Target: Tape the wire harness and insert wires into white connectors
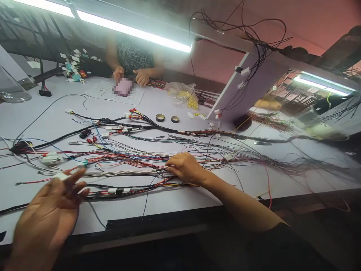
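Observation:
My right hand [187, 169] is closed at the middle of a long wire bundle, its fingertips pinched around thin wires [160, 170]. Palm turned up, my left hand [53, 210] is at the near left with its fingers apart and loosely bent. A white connector [61, 176] shows right at its thumb and index finger; whether they touch it is unclear. Just past the index fingertip is a small teal connector [82, 165]. Red, white and black wires run between both hands. Closer to me lies a black-sleeved cable with a white connector wrapped in black tape [120, 191].
Two tape rolls [160, 118] lie beyond a black-wrapped harness [166, 130]. A bag of yellow parts [182, 96] sits farther back. Across the table [124, 210], a co-worker's hands [142, 76] are near a blurred pinkish object [123, 87]. An upright panel [228, 86] stands at right, loose wires hanging above.

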The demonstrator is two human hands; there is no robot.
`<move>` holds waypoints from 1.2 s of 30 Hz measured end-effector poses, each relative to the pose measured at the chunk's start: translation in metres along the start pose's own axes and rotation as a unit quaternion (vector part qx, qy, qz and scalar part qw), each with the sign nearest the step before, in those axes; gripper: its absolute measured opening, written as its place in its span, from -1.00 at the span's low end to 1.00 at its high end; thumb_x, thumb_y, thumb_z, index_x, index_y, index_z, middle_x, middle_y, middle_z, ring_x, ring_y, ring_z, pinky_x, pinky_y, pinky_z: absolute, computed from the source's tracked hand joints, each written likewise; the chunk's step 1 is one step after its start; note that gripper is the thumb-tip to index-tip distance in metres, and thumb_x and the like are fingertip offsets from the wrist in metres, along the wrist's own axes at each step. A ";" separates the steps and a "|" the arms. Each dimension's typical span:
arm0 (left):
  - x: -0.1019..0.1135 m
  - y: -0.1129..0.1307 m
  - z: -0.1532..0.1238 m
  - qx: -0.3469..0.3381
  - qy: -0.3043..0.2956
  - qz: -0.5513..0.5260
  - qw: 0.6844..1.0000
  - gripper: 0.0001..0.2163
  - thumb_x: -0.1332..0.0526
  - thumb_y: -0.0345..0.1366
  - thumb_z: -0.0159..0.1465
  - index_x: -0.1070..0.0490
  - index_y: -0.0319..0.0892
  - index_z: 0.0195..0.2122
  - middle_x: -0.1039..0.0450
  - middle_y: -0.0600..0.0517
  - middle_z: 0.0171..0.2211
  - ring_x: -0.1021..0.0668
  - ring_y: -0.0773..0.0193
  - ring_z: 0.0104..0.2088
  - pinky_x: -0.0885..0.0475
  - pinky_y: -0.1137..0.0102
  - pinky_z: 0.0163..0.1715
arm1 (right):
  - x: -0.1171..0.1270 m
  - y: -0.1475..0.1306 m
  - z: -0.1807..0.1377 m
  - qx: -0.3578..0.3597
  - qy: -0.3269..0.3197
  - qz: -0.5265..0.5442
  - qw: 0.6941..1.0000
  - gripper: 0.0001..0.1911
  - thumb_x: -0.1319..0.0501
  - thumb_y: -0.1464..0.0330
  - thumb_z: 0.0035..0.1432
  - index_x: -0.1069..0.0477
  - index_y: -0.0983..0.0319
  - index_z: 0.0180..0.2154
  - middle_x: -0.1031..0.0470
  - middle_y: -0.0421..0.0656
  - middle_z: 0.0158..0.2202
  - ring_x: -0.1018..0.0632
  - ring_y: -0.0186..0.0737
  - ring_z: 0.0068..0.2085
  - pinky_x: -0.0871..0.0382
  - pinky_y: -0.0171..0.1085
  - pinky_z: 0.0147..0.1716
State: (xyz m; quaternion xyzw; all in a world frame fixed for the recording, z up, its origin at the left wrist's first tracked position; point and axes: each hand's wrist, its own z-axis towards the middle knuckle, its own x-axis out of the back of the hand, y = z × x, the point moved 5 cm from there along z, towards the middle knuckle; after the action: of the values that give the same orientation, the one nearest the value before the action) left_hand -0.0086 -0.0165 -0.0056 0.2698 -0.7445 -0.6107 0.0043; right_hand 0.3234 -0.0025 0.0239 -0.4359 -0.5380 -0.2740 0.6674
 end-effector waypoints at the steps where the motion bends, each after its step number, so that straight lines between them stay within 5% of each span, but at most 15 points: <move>1: -0.012 -0.003 -0.004 0.011 -0.015 0.002 1.000 -0.80 -0.39 -0.24 0.07 -0.36 -0.12 -0.42 -0.58 0.01 -0.16 -0.56 0.26 -0.33 -0.52 0.46 -0.49 | -0.002 -0.003 0.004 0.000 -0.003 -0.004 1.000 -0.84 -0.16 0.32 0.29 -0.51 0.19 -0.17 -0.58 -0.14 -0.17 -0.52 -0.22 -0.14 -0.17 -0.25 -0.21; 5: -0.042 -0.018 -0.014 0.102 -0.100 0.098 0.985 -0.68 -0.43 -0.20 0.01 -0.41 -0.16 -0.26 -0.50 -0.12 0.01 -0.57 0.27 -0.48 -0.58 0.32 -0.47 | -0.005 -0.011 0.019 -0.011 -0.039 -0.018 0.999 -0.83 -0.14 0.33 0.30 -0.50 0.19 -0.23 -0.56 -0.16 -0.19 -0.51 -0.24 -0.18 -0.14 -0.25 -0.25; 10: -0.034 -0.027 -0.011 0.134 -0.131 0.166 0.968 -0.68 -0.40 -0.18 0.07 -0.40 -0.13 -0.19 -0.42 -0.11 0.11 -0.59 0.27 -0.47 -0.58 0.32 -0.50 | -0.002 -0.011 0.028 -0.032 -0.093 -0.052 0.994 -0.83 -0.10 0.38 0.31 -0.47 0.22 -0.27 -0.55 -0.16 -0.21 -0.51 -0.26 -0.24 -0.12 -0.26 -0.27; 24: -0.038 -0.026 -0.019 0.143 -0.137 0.125 0.972 -0.66 -0.41 -0.17 0.04 -0.38 -0.17 -0.23 -0.37 -0.13 0.15 -0.56 0.35 -0.50 -0.58 0.31 -0.50 | -0.006 -0.016 0.038 -0.050 -0.127 -0.115 0.984 -0.81 -0.02 0.44 0.32 -0.40 0.26 -0.22 -0.57 -0.06 -0.27 -0.53 -0.16 -0.29 -0.13 -0.22 -0.29; 29: -0.037 -0.026 -0.020 0.133 -0.151 0.126 0.972 -0.69 -0.38 -0.17 0.08 -0.39 -0.18 -0.22 -0.36 -0.15 0.16 -0.56 0.34 -0.50 -0.58 0.30 -0.51 | 0.001 -0.009 0.035 -0.097 -0.083 0.026 0.991 -0.82 -0.12 0.32 0.28 -0.37 0.19 -0.10 -0.55 -0.15 -0.31 -0.48 -0.24 -0.35 -0.13 -0.31 -0.39; 36: -0.039 -0.025 -0.023 0.135 -0.152 0.117 0.972 -0.70 -0.36 -0.18 0.12 -0.38 -0.18 -0.20 -0.40 -0.16 0.11 -0.57 0.33 -0.50 -0.57 0.30 -0.51 | 0.019 -0.043 0.073 -0.015 -0.083 0.259 0.962 -0.81 -0.17 0.31 0.23 -0.47 0.25 -0.18 -0.37 -0.26 -0.48 -0.34 -0.40 -0.46 -0.16 -0.37 -0.45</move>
State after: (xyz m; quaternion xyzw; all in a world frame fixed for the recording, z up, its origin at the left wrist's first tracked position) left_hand 0.0421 -0.0241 -0.0100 0.0829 -0.8384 -0.5336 -0.0737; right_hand 0.2578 0.0438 0.0574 -0.5913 -0.4557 -0.0626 0.6624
